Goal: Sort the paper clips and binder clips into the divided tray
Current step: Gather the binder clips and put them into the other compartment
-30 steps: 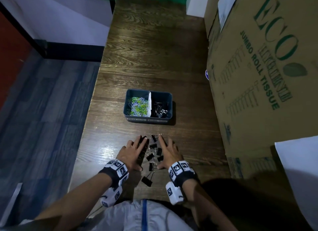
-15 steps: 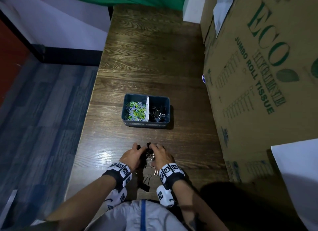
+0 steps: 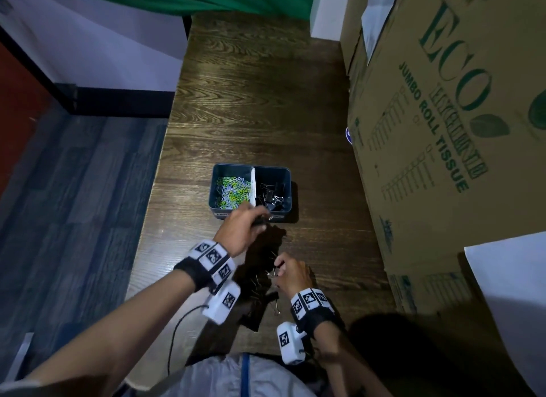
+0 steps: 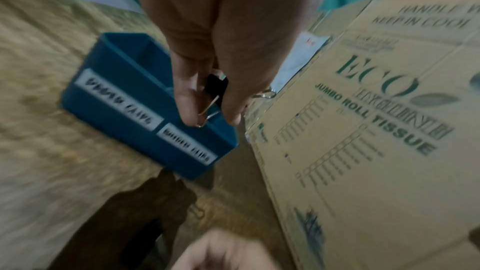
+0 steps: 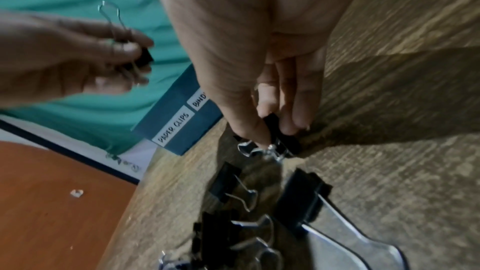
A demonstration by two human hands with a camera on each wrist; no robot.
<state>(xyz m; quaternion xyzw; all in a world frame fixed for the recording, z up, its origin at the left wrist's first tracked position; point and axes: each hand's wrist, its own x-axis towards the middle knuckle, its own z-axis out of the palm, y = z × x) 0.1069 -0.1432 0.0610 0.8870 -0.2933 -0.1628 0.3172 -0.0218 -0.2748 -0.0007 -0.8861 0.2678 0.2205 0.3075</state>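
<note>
A blue divided tray (image 3: 213, 189) sits mid-table, with coloured paper clips (image 3: 232, 188) in its left compartment and black binder clips (image 3: 271, 194) in its right. My left hand (image 3: 260, 219) hovers at the tray's near edge and grips black binder clips (image 4: 215, 87), their wire handles sticking out. Closer to me, my right hand (image 3: 276, 271) pinches one black binder clip (image 5: 278, 132) at the far end of the loose pile of binder clips (image 5: 259, 213) on the wood. The tray's front wall (image 5: 187, 93) carries two white labels.
A tall cardboard box (image 3: 443, 130) printed "ECO" lines the table's right side, close to the tray. The table's left edge (image 3: 153, 207) drops to the floor. A white sheet (image 3: 508, 293) lies at the near right. Bare wood stretches behind the tray.
Both hands were together over the pile. My left hand has since risen with binder clips and moved forward to the tray's near edge; my right hand stays at the pile, pinching a clip.
</note>
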